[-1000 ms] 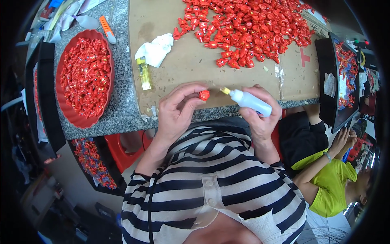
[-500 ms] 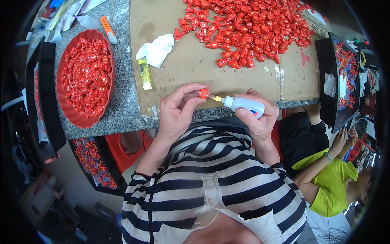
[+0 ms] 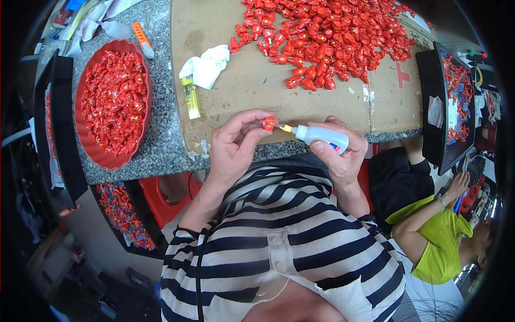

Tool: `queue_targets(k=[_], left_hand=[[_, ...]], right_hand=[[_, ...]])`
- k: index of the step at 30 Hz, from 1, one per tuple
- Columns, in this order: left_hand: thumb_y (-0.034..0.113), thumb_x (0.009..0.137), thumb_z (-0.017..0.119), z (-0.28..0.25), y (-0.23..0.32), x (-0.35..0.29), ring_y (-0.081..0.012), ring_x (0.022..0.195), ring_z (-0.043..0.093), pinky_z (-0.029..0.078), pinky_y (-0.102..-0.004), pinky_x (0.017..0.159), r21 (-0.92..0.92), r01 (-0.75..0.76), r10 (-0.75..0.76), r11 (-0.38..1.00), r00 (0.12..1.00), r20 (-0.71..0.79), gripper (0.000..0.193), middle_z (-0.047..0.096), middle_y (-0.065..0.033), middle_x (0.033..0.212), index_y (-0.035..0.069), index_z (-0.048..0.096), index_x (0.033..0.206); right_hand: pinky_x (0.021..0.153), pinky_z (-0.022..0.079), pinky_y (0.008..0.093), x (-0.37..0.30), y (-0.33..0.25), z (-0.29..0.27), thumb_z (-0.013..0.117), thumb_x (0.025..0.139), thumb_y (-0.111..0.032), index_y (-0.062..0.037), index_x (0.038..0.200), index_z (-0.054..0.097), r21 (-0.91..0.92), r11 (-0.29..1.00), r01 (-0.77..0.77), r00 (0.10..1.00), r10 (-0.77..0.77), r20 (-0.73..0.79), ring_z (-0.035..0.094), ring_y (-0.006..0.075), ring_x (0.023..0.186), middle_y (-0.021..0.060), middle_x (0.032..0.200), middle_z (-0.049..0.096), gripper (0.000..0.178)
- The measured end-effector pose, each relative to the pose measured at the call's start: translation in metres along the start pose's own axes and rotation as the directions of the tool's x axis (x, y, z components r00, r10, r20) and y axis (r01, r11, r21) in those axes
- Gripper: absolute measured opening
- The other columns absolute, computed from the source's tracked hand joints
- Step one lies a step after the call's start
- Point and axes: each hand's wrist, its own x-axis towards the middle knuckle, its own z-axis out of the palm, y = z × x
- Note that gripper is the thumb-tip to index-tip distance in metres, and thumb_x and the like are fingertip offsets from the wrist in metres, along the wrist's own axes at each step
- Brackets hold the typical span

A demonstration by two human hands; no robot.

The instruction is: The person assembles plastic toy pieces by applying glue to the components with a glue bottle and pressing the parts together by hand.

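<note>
Between the thumb and fingers of my left hand [image 3: 234, 142] is pinched a small red plastic piece [image 3: 269, 123]. My right hand [image 3: 341, 151] grips a white squeeze bottle [image 3: 324, 137], tilted on its side with its yellow-based nozzle toward the left. The thin nozzle tip reaches the red piece; whether it goes inside I cannot tell. Both hands are above the near edge of a cardboard sheet [image 3: 241, 102]. Beyond them a heap of similar red pieces [image 3: 327, 43] covers the far part of the cardboard.
Left on the granite table [image 3: 161, 107] stands a red scalloped bowl [image 3: 80, 126] full of red pieces, near an orange-handled cutter [image 3: 142, 37]. A white tissue [image 3: 209, 64] touches a yellow lighter-like object [image 3: 190, 96]. A black bin [image 3: 433, 107] is at right, with a co-worker [image 3: 437, 241] nearby.
My hands, the red piece and the bottle stay almost where they were. At right, the co-worker's arm has moved and the hand now reaches slightly lower.
</note>
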Motion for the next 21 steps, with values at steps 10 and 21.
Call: queue_targets(k=[10, 21], left_hand=[[-0.003, 0.083, 0.053, 0.0000, -0.0002, 0.0001, -0.0145, 0.089, 0.060, 0.049, -0.0234, 0.078, 0.011, -0.004, 0.004, 1.000, 1.000, -0.006, 0.021, 0.062, -0.0114, 0.097, -0.005, 0.054, 0.104], [-0.002, 0.083, 0.054, 0.0001, 0.0010, 0.0009, -0.0142, 0.088, 0.060, 0.048, -0.0232, 0.078, 0.020, 0.008, -0.008, 1.000, 1.000, -0.004, 0.021, 0.062, -0.0115, 0.097, -0.005, 0.054, 0.104]], right_hand=[[0.048, 0.036, 0.0236, 0.0008, 0.0037, 0.0007, 0.072, 0.065, -0.003, 0.0045, 0.088, 0.064, -0.006, 0.998, 0.069, 0.997, -0.069, 0.020, 0.048, 0.0119, 0.053, 0.0092, 0.068, 0.062, 0.026], [0.049, 0.037, 0.0233, 0.0000, 0.0008, 0.0010, 0.072, 0.065, -0.004, 0.0046, 0.087, 0.064, 0.013, 1.000, -0.020, 1.000, 0.019, 0.017, 0.048, 0.0114, 0.054, 0.0085, 0.066, 0.061, 0.025]])
